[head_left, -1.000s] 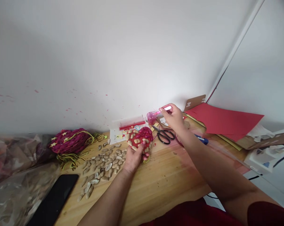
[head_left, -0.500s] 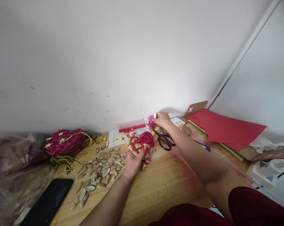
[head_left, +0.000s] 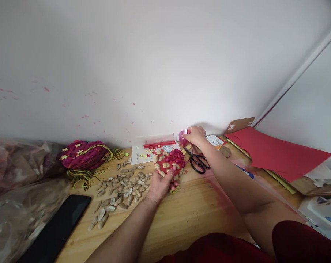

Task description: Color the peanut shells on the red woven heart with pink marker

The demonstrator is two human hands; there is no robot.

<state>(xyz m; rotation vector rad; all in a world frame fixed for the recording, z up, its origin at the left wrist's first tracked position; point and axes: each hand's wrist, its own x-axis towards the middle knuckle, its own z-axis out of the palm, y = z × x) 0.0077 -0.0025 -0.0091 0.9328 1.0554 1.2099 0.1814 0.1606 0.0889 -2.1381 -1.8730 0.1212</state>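
Holding with the left hand (head_left: 160, 184) a red, peanut-studded piece (head_left: 168, 161), pinching it between the thumb on its upper face and the fingers underneath (mostly hidden there, with only some tips showing at the near edge). Presenting on that piece a cluster of peanuts coated in glossy magenta toward the far right, with bare tan peanuts around the rest. Keeping it above the wooden tabletop (head_left: 187, 215), just in front of a white sheet (head_left: 138, 157) dotted with small yellow and red stars.

Reaching with the right hand (head_left: 195, 135) to a small pink cup (head_left: 183, 140) at the back of the tabletop, near the pink-spattered wall (head_left: 165, 65). Pinching a white-ended stick (head_left: 185, 131) between fingertips pressed close together at the cup's mouth. Not being able to tell about the lower fingers, hidden behind the knuckles.

Having black-handled scissors (head_left: 197, 164) lying between the two hands, with the blades pointing toward the cup. Working with loose peanuts (head_left: 124, 186) scattered left of the left hand, a dark phone (head_left: 57, 228) farther left, and a magenta bundle (head_left: 84, 156) with yellow stars behind the phone. Seeing red paper (head_left: 286, 149) well to the right.
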